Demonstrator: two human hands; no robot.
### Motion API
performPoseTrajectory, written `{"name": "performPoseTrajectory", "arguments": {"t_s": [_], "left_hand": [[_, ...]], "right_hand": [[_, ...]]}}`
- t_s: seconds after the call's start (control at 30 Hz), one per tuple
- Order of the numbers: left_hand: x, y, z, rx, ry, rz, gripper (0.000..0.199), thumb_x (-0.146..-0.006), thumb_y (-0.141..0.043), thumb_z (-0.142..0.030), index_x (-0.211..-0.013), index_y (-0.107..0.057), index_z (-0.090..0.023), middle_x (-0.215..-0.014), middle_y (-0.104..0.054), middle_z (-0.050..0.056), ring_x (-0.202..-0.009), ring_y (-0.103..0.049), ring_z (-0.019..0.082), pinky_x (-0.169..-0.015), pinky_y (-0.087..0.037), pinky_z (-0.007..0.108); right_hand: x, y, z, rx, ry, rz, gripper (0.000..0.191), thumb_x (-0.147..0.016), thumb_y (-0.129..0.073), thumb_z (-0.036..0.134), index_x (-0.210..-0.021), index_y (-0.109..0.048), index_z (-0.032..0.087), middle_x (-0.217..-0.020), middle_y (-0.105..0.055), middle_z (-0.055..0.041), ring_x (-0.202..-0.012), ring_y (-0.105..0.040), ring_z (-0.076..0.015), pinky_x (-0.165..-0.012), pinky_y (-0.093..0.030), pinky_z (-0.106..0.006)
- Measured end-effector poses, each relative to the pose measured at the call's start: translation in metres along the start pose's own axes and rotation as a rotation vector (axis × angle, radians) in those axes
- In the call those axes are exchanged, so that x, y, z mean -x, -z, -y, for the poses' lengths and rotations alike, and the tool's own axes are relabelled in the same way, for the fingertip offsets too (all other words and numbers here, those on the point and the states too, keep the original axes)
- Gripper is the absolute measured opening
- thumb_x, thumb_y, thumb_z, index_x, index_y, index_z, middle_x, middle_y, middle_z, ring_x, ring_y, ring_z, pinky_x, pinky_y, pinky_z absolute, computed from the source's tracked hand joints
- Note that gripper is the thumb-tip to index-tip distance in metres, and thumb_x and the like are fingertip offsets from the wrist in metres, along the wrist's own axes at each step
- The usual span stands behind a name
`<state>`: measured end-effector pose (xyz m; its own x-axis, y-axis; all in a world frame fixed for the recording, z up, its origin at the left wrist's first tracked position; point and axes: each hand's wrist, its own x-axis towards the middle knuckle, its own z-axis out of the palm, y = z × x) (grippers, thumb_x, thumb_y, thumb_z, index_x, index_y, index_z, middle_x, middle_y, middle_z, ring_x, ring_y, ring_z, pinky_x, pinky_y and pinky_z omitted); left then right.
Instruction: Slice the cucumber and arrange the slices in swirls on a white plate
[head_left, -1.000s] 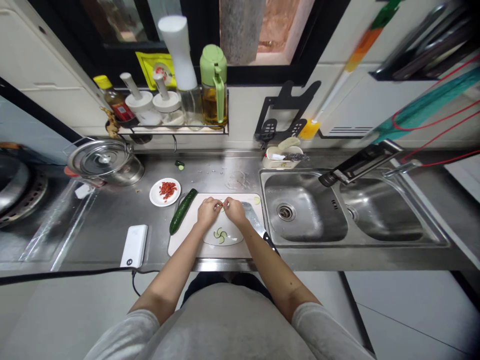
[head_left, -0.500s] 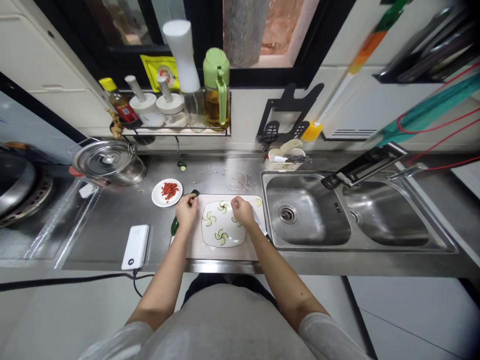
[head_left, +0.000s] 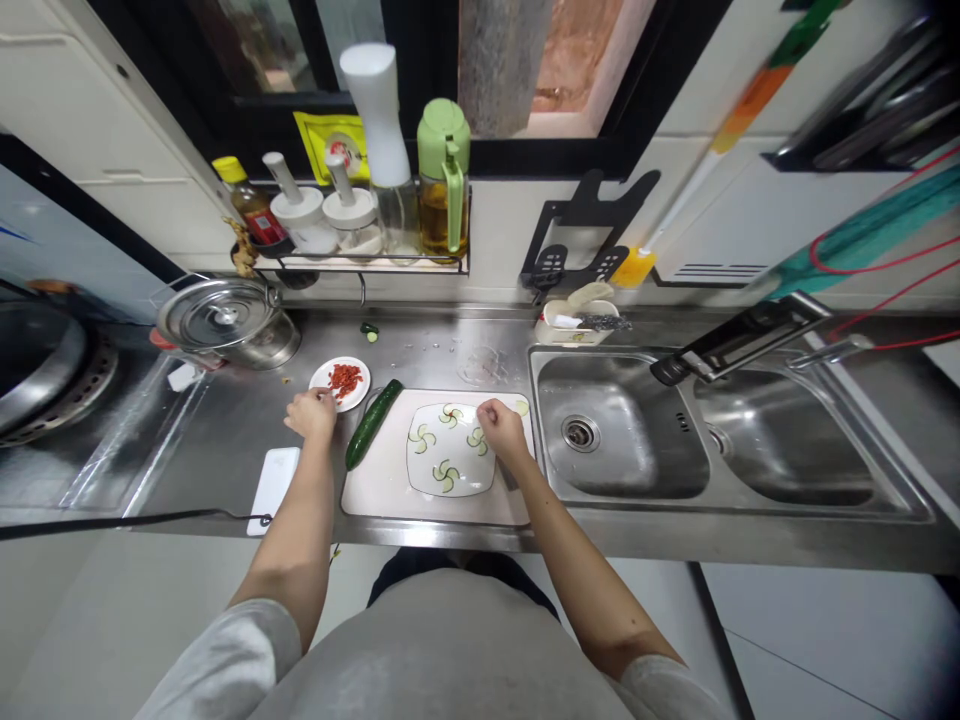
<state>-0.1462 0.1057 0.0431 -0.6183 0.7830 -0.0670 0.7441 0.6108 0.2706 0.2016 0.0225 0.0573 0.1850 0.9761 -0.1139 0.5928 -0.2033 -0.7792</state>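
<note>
A square white plate with a thin dark rim [head_left: 448,447] lies on a pale rectangular cutting board [head_left: 382,497], bearing four pinwheels of green-edged crescent slices [head_left: 446,477]. At the plate's right edge is the right hand [head_left: 502,430], grip narrow, fingers curled. Left of the plate, past a long dark-green cucumber [head_left: 373,425], the left hand [head_left: 310,413] meets a round white dish [head_left: 362,392] of small red pieces [head_left: 346,380]; its grip cannot be told at this scale.
</note>
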Motion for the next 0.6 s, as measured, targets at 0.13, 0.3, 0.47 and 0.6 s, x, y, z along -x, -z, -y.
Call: {"name": "performPoseTrajectory", "arguments": {"t_s": [0.13,0.3,0.47,0.6], "left_hand": [[-0.0071,-0.0032,-0.0038,-0.057,-0.064,0.05,0.028,-0.079,-0.057,-0.035,-0.102,-0.072,-0.026,-0.114,-0.06,0.016,-0.109,-0.049,0.034,-0.091,-0.035,0.05],[-0.011,-0.0069,-0.0066,-0.093,-0.105,0.086,0.025,-0.077,-0.059,-0.033,-0.096,-0.073,-0.026,-0.116,-0.06,0.015,-0.107,-0.051,0.034,-0.09,-0.035,0.05],[-0.0121,-0.0068,-0.0047,-0.057,-0.063,0.058,0.024,-0.08,-0.057,-0.037,-0.094,-0.073,-0.025,-0.112,-0.063,0.015,-0.105,-0.055,0.033,-0.087,-0.039,0.048],[-0.0079,-0.0029,-0.0009,0.076,0.01,0.012,0.022,-0.079,-0.058,-0.035,-0.095,-0.072,-0.027,-0.106,-0.067,0.011,-0.099,-0.059,0.029,-0.085,-0.042,0.042]], "right_hand": [[0.0015,0.0038,-0.0029,0.001,-0.001,-0.002,0.023,-0.082,-0.046,0.036,-0.081,-0.063,0.02,-0.055,-0.048,0.0043,-0.055,-0.044,-0.013,-0.054,-0.03,-0.022],[0.0047,0.008,-0.0035,0.01,-0.005,0.0,0.022,-0.082,-0.046,0.034,-0.08,-0.063,0.019,-0.056,-0.049,0.0038,-0.056,-0.045,-0.0128,-0.055,-0.03,-0.022],[0.0067,0.0094,-0.0065,0.011,-0.011,-0.01,0.022,-0.081,-0.046,0.033,-0.078,-0.063,0.02,-0.056,-0.05,0.0035,-0.055,-0.046,-0.0124,-0.055,-0.031,-0.022],[0.0056,0.0081,-0.0095,0.008,-0.013,-0.024,0.022,-0.081,-0.047,0.034,-0.079,-0.063,0.019,-0.058,-0.051,0.003,-0.055,-0.046,-0.0125,-0.054,-0.031,-0.022]]}}
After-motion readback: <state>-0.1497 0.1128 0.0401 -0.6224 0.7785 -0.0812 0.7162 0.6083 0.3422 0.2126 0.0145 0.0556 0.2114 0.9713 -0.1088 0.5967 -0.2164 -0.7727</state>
